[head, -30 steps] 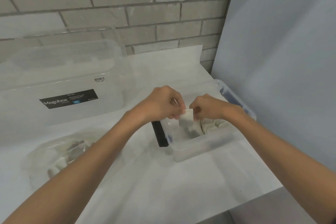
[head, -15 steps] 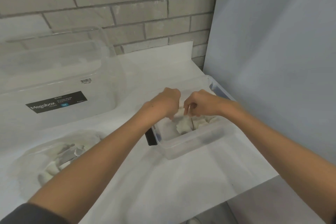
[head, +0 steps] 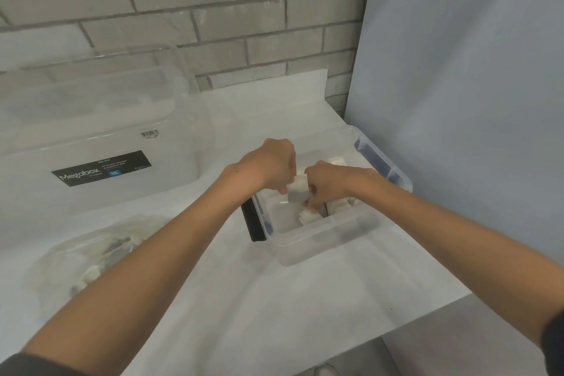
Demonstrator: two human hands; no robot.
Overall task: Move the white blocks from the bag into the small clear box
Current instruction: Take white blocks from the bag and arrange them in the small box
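Observation:
Both my hands are over the small clear box (head: pixel 323 241) at the table's right side. My left hand (head: pixel 270 166) and my right hand (head: pixel 328 183) together pinch one white block (head: pixel 298 189) just above the box's inside. Several white blocks (head: pixel 341 203) lie in the box, one (head: pixel 308 215) right under my right fingers. The clear bag (head: pixel 91 256) with more white blocks lies at the near left of the table, partly hidden by my left forearm.
A large clear Megabox bin (head: pixel 100 143) stands at the back left against the brick wall. A black strip (head: pixel 251 220) lies along the small box's left side. A pale blue panel (head: pixel 457 101) rises right of the box. The table edge (head: pixel 427 311) runs near right.
The view has shifted slightly. Both hands stay over the small box with a block between them; they dipped lower into the box and have come up a little.

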